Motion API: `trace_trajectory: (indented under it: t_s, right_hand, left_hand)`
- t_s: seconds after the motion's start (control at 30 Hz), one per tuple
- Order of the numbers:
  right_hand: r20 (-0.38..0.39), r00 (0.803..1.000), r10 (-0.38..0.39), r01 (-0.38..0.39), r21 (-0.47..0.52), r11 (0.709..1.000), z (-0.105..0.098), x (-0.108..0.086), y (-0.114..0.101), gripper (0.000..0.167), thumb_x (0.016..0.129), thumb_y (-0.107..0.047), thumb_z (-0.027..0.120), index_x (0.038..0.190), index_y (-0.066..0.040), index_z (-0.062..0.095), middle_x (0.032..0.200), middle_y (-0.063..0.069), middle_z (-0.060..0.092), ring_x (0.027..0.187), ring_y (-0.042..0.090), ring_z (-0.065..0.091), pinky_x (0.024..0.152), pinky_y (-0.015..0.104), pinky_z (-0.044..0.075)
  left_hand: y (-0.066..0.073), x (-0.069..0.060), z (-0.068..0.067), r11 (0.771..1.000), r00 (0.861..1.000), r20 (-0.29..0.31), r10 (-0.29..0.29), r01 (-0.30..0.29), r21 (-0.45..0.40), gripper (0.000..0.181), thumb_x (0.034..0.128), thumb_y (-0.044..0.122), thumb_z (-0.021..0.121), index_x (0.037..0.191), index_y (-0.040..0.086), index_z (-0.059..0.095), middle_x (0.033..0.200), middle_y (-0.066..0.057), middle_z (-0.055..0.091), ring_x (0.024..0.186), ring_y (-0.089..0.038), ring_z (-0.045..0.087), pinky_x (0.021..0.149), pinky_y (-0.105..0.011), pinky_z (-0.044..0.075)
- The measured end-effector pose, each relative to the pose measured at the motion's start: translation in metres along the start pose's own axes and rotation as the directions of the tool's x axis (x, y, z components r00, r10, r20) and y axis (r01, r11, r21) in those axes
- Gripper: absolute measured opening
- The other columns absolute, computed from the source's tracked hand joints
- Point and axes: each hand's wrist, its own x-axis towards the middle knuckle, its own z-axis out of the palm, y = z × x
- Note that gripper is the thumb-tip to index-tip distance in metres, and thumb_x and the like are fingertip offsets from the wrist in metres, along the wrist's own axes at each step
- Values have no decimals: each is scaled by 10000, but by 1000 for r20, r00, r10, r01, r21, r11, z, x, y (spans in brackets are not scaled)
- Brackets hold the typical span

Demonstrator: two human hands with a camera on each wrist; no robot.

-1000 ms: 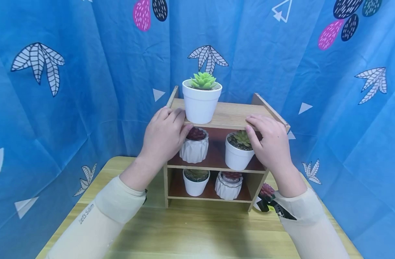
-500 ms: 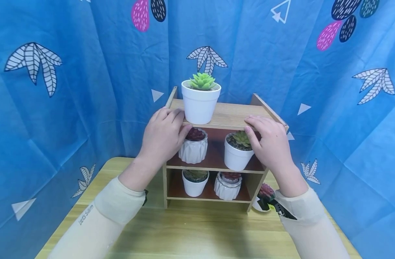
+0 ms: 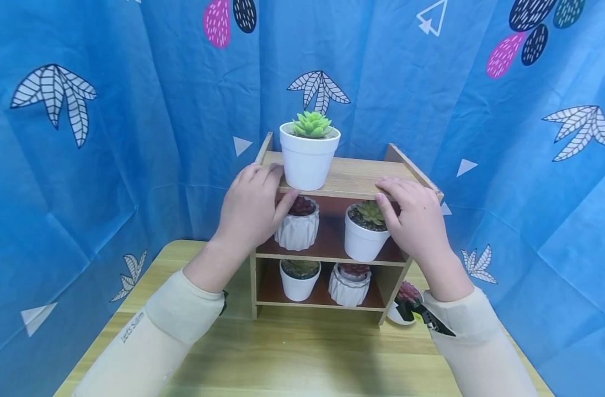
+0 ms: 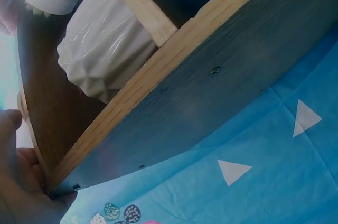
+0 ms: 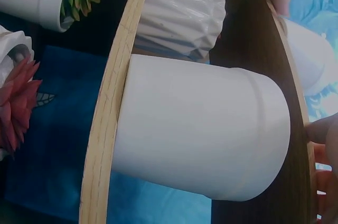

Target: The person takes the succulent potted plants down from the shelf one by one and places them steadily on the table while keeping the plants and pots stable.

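Observation:
A small wooden shelf [image 3: 352,176] stands on the table. My left hand [image 3: 250,204] grips the left end of its top board, thumb at the front edge; the left wrist view shows the fingers round the corner. At the board's right end, my right hand [image 3: 413,215] holds the edge with bent fingers. A white pot with a green succulent [image 3: 309,157] stands on top beside my left hand. On the middle level are a faceted white pot [image 3: 297,229] and a smooth white pot [image 3: 364,237]. Below stand a smooth pot [image 3: 299,284] and a ribbed pot [image 3: 349,286].
Right of the shelf, on the wooden table [image 3: 292,358], lies a white pot with a reddish plant [image 3: 408,292], partly hidden by the right wrist's dark strap. A blue patterned curtain [image 3: 208,110] hangs behind and at both sides.

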Motion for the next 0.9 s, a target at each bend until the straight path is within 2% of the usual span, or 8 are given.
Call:
trace_trajectory:
  t_s: [0.17, 0.33, 0.5, 0.73, 0.9]
  right_hand:
    - [7, 1000, 5, -5, -9, 1000, -1, 0, 0, 330, 1004, -282, 605, 1272, -107, 684, 1287, 122, 669, 1238, 351, 568, 1012, 587, 383]
    - [4, 1000, -1, 1, -11, 1000, -2, 0, 0, 325, 1001, -272, 610, 1269, -105, 684, 1279, 122, 673, 1229, 351, 573, 1000, 585, 389]
    - [-3, 1000, -8, 8, -10, 1000, -2, 0, 0, 316, 999, -261, 612, 1263, -104, 685, 1267, 125, 677, 1216, 351, 578, 989, 586, 395]
    - [0, 1000, -11, 11, -7, 1000, -2, 1, 0, 315, 1003, -270, 607, 1259, -104, 685, 1257, 128, 681, 1209, 352, 581, 997, 589, 390]
    - [-1, 1000, -14, 14, -6, 1000, -2, 1, 0, 314, 1004, -269, 606, 1258, -101, 685, 1250, 131, 683, 1200, 354, 583, 993, 584, 390]
  left_hand:
    - [4, 3, -5, 995, 998, 27, -65, 67, -77, 624, 999, 545, 493, 1345, 32, 575, 1332, -149, 611, 1222, -341, 547, 1033, -488, 463]
    - [7, 7, -11, 981, 988, 83, -128, 138, -134, 660, 986, 557, 511, 1397, 42, 539, 1417, -130, 565, 1286, -333, 500, 1056, -497, 436]
    - [10, 13, -15, 967, 978, 101, -182, 197, -164, 672, 974, 574, 512, 1393, 49, 534, 1417, -123, 562, 1290, -325, 484, 1044, -507, 439]
    - [15, 23, -21, 926, 946, 123, -299, 319, -204, 850, 935, 676, 473, 1512, 55, 412, 1567, -107, 406, 1369, -340, 434, 1064, -569, 417]
    - [20, 31, -24, 896, 925, 132, -357, 379, -230, 931, 898, 732, 464, 1564, 99, 320, 1551, -110, 429, 1374, -328, 437, 1066, -573, 415]
